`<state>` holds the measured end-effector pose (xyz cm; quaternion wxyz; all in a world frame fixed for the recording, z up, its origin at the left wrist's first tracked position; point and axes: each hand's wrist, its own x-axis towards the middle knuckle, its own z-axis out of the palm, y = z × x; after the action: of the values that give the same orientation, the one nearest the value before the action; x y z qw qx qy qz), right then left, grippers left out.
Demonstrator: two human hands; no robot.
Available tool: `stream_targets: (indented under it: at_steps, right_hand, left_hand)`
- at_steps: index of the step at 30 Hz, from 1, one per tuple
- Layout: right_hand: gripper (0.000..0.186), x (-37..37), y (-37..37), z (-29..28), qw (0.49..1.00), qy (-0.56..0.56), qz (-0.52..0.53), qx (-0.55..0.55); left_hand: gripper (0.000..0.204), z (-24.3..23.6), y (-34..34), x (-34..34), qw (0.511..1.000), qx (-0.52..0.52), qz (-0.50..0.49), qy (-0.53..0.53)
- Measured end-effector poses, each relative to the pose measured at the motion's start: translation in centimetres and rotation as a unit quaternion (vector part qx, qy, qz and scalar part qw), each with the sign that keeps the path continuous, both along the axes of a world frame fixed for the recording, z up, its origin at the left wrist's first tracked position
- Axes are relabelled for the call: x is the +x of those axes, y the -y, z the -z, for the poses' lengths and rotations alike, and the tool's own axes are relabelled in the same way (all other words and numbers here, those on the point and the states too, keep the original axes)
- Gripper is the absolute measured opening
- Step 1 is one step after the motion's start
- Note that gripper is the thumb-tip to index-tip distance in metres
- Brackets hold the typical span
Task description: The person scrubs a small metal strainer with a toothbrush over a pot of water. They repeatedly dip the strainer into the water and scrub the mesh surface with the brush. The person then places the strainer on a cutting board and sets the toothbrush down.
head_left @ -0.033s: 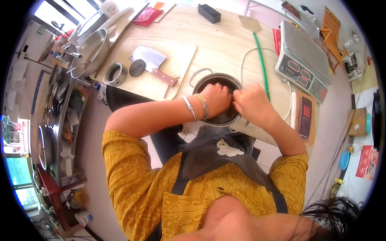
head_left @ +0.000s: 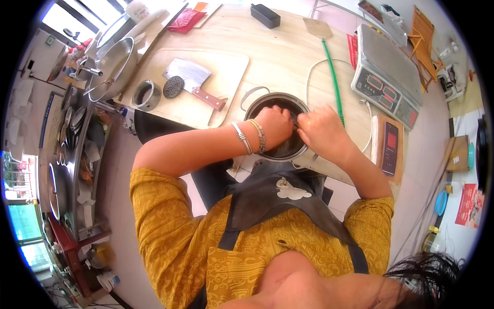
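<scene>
A steel pot (head_left: 267, 101) with a side handle and dark contents sits near the table's front edge. Inside its rim, my left hand (head_left: 274, 125) has its fingers curled down over the contents. My right hand (head_left: 324, 131) is closed at the pot's right side, its fingertips close to the left hand's around something dark that I cannot make out. Left of the pot, a wooden board (head_left: 224, 72) carries a cleaver (head_left: 190, 70) with a wooden handle, a round perforated disc (head_left: 173, 86) and a steel ring-shaped piece (head_left: 146, 95).
A scale (head_left: 386, 72) stands at right, a phone (head_left: 389, 149) in front of it. A green-handled flat tool (head_left: 332, 72) and white cable lie behind the pot. A black oblong container (head_left: 265, 16), red packet (head_left: 185, 20) and steel basin (head_left: 131, 51) are farther back.
The whole view has shifted very slightly. My hands stay in much the same closed pose over the pot.
</scene>
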<state>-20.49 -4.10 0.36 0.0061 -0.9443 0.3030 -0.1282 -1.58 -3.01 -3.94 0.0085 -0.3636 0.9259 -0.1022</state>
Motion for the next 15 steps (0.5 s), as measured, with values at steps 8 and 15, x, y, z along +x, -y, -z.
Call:
stream_targets:
  at_steps: [8,15]
  right_hand:
    - [0.014,-2.1,-1.1,0.2,0.983,0.148,0.031,0.103]
    - [0.019,-3.3,-2.9,1.7,0.958,0.230,0.072,0.154]
  left_hand:
    - [0.012,-3.3,1.1,-1.1,0.974,0.192,-0.009,0.117]
    - [0.009,-2.7,0.4,-0.2,0.989,0.069,-0.029,0.126]
